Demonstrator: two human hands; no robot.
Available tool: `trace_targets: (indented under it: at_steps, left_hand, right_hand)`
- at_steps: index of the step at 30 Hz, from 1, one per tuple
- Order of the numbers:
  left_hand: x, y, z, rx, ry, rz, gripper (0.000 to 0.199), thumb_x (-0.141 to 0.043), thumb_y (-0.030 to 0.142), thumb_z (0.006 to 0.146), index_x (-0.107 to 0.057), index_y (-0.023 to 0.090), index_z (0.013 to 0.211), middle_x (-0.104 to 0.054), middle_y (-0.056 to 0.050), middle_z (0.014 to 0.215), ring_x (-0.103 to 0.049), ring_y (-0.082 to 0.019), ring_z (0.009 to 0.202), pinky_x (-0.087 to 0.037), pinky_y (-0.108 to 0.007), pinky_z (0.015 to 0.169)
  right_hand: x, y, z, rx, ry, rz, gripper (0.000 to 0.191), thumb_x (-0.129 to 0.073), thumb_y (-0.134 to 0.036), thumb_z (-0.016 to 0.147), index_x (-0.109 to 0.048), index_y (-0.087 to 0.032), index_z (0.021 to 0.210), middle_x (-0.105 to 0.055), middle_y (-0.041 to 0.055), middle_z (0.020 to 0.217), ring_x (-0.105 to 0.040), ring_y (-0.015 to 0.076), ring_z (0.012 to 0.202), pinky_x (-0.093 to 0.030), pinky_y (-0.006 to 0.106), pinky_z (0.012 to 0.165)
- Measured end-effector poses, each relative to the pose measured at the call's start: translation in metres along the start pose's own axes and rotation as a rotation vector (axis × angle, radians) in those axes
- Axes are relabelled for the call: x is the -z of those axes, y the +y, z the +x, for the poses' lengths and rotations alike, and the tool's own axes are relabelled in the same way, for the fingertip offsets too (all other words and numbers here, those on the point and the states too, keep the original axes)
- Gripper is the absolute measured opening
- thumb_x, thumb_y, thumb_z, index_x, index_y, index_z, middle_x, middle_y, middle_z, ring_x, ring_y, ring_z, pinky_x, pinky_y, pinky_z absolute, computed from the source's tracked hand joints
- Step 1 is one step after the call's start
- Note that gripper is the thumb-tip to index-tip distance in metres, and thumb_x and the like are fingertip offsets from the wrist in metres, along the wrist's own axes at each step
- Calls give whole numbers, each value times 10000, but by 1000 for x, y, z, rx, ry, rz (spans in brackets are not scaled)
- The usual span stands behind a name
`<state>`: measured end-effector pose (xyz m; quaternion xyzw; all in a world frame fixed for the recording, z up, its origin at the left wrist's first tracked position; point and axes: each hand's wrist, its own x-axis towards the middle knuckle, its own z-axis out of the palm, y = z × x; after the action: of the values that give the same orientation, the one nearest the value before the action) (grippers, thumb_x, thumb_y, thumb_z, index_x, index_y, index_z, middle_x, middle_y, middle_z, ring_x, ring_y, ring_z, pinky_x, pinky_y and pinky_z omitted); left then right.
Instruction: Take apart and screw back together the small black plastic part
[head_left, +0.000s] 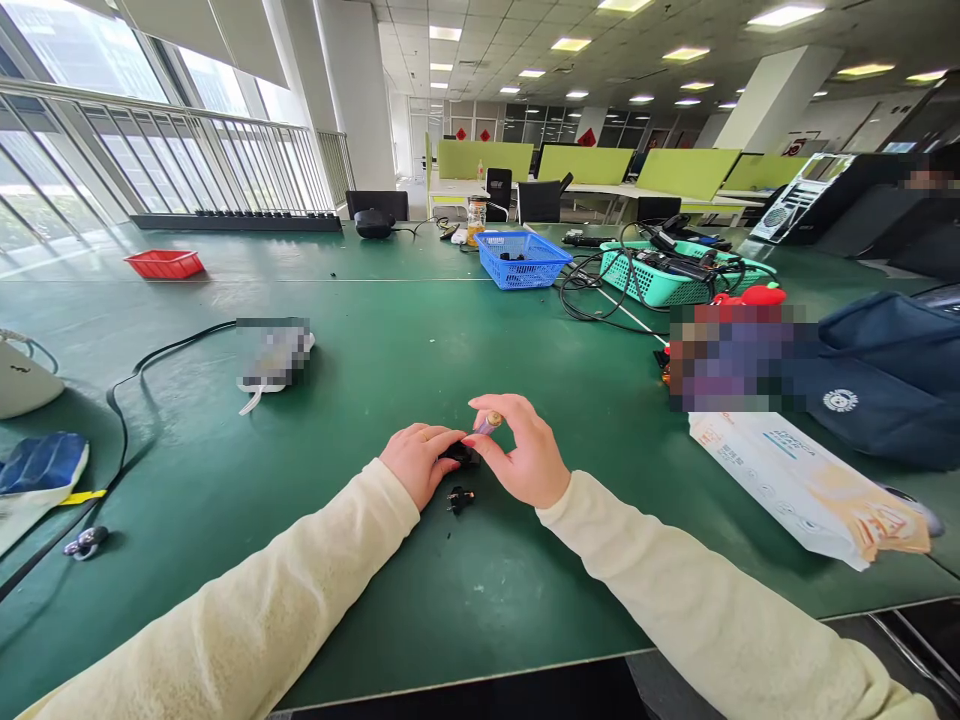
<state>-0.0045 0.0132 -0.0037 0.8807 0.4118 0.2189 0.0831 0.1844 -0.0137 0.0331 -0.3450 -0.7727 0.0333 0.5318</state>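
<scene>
My left hand (pixel 420 460) rests low over the green table (pixel 360 610), its fingers closed on a small black part (pixel 463 456). Most of that part is hidden by the fingers, so its kind does not show. Between the thumb and fingers of my right hand (pixel 531 462) is a screwdriver (pixel 490 422), its pale handle tilted up above the black part. Whether its tip touches the part cannot be seen. Just nearer to me lies another small black piece (pixel 460 499) with short prongs, apart from both hands.
A blue basket (pixel 523 262) and a green basket (pixel 637 275) full of cables stand at the back. A red tray (pixel 165 264) sits far left. On the right are a tissue pack (pixel 795 480) and a dark blue bag (pixel 892 370). A black cable (pixel 120 430) crosses the left side.
</scene>
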Motion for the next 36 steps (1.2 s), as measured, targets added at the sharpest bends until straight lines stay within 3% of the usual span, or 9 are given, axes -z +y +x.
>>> trace_targets:
  at_steps: [6, 10, 13, 18, 24, 27, 30, 32, 36]
  left_hand:
    - [1, 4, 1, -9, 21, 18, 355, -524, 192, 892, -624, 257, 1226, -691, -71, 1144, -607, -251, 1046, -495, -455, 959]
    - [14, 12, -1, -10, 97, 43, 395, -437, 184, 916, -611, 271, 1259, -644, -77, 1111, -591, -223, 980, -511, -414, 922]
    - [24, 15, -2, 74, 143, 143, 408, -398, 213, 927, -626, 277, 1259, -612, -85, 1048, -578, -206, 854, -528, -387, 841]
    - [28, 15, -8, 275, 15, 324, 413, -450, 220, 880, -671, 317, 1216, -596, -112, 1078, -599, -249, 811, -526, -417, 733]
    - [15, 9, -19, 237, 27, 273, 419, -414, 378, 919, -679, 218, 1202, -593, -156, 1270, -552, -366, 1130, -484, -543, 933]
    - [9, 12, -22, 99, 57, 67, 626, -432, 551, 899, -502, 179, 1398, -471, -173, 1445, -396, -381, 1343, -361, -558, 1093]
    - [9, 22, -24, 16, -44, -59, 861, -613, 682, 738, -398, 267, 1461, -327, -142, 1558, -247, -428, 1428, -246, -661, 1115]
    - [10, 30, -24, 9, -111, -48, 800, -714, 633, 674, -496, 328, 1380, -294, -111, 1578, -204, -451, 1437, -194, -725, 1093]
    - [10, 35, -21, 8, -175, 7, 400, -693, 429, 778, -660, 345, 1167, -363, -56, 1545, -253, -405, 1427, -200, -716, 1098]
  right_hand:
    - [8, 7, -2, -153, 21, 50, 185, -604, -294, 893, -551, -261, 1067, -679, 3, 776, -643, 182, 736, -533, 370, 772]
    - [15, 12, -2, -208, 278, 250, 155, -541, -352, 929, -508, -242, 1033, -629, 1, 764, -614, 154, 666, -534, 335, 681]
    - [18, 19, 0, -283, 431, 314, 169, -530, -388, 932, -492, -239, 1003, -580, -16, 729, -575, 134, 605, -519, 304, 608]
    - [18, 28, 2, -389, 435, 348, 186, -543, -399, 916, -496, -231, 979, -556, -35, 689, -554, 115, 555, -507, 278, 557]
    - [17, 25, 1, -370, 386, 349, 189, -542, -400, 912, -504, -230, 984, -553, -37, 677, -554, 118, 562, -502, 274, 542]
    - [17, 23, 1, -360, 381, 352, 197, -542, -410, 911, -508, -230, 985, -557, -34, 684, -552, 116, 557, -502, 272, 534]
    - [16, 23, 1, -362, 386, 362, 198, -546, -408, 911, -513, -227, 982, -559, -32, 682, -551, 113, 549, -498, 266, 524]
    - [16, 23, 1, -364, 389, 365, 195, -550, -403, 910, -516, -225, 981, -557, -34, 678, -548, 109, 541, -496, 261, 519]
    - [16, 22, 1, -371, 381, 375, 194, -550, -401, 912, -520, -223, 982, -557, -36, 686, -550, 102, 538, -495, 251, 513]
